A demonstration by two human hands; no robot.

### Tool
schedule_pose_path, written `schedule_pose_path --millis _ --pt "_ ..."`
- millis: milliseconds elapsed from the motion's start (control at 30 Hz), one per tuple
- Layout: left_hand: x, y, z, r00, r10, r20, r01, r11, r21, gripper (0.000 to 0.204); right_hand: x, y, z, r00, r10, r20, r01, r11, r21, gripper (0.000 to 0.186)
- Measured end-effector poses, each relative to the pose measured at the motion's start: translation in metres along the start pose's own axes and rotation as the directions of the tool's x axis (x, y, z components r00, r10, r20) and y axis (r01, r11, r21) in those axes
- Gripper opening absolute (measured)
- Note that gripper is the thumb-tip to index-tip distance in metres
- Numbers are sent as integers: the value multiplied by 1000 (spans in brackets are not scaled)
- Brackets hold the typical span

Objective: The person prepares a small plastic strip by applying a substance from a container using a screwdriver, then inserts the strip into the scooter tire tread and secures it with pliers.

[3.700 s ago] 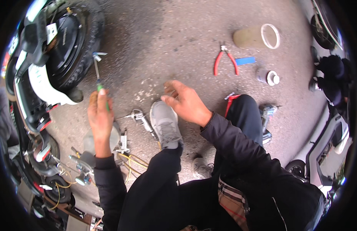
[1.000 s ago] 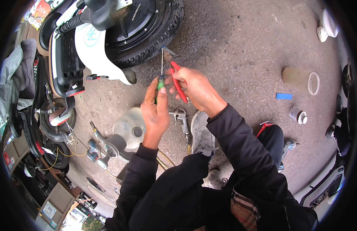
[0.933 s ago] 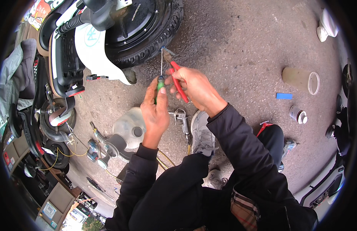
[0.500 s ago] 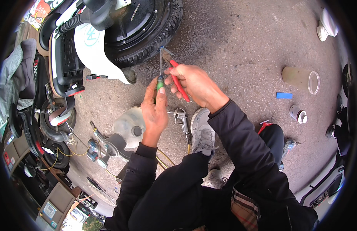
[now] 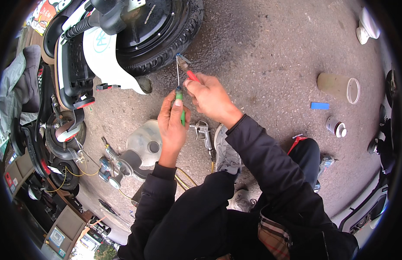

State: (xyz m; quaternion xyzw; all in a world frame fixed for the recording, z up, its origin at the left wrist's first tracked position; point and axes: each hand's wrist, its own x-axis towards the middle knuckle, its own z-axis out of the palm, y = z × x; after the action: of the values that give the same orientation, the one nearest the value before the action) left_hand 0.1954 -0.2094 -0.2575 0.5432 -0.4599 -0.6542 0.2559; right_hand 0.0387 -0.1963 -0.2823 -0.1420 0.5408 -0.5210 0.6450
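My left hand (image 5: 172,123) is closed round the green handle of a screwdriver-like tool (image 5: 178,78), whose thin metal shaft points up to the tyre's edge. My right hand (image 5: 212,99) grips red-handled pliers (image 5: 192,75). The jaws of the pliers lie beside the shaft's tip, where a small blue bit shows; whether they bite on it I cannot tell. Just beyond is the black tyre (image 5: 166,56) of a scooter wheel, its tread wet-looking. A white fender (image 5: 103,56) curves to the left of the wheel.
An air blow gun (image 5: 204,133) lies by my shoe (image 5: 227,149). A translucent jug (image 5: 142,141) and a cordless power tool (image 5: 106,169) with hoses are at left. Rightward on the asphalt are a cloudy plastic container (image 5: 337,88), a blue strip (image 5: 320,105) and a small can (image 5: 335,126).
Both hands have shifted slightly left with their tools. My right hand has turned and moved along the pliers, hiding more of their red handles. The green handle's lower end now shows below my left thumb.
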Motion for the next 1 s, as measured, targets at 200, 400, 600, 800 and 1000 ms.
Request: schedule_pose_path --millis 200,400,600,800,1000 --pt "-7 3 3 1000 -14 -27 13 1000 -24 34 -6 2 -3 990 94 108 -111 980 167 26" --pt "-23 -6 -2 997 -33 -63 28 996 -83 31 -13 -1 -5 989 86 119 -98 990 98 43" --pt "-35 -11 -4 998 -15 -65 12 999 -49 32 -13 -6 -9 982 122 142 -130 990 53 47" --pt "-38 -7 -3 998 6 -57 -6 1000 3 36 -21 -9 -17 984 120 129 -123 992 20 47" --pt "-39 -16 4 999 -14 30 13 1000 10 40 -66 3 -84 996 87 -36 -95 929 -359 53"
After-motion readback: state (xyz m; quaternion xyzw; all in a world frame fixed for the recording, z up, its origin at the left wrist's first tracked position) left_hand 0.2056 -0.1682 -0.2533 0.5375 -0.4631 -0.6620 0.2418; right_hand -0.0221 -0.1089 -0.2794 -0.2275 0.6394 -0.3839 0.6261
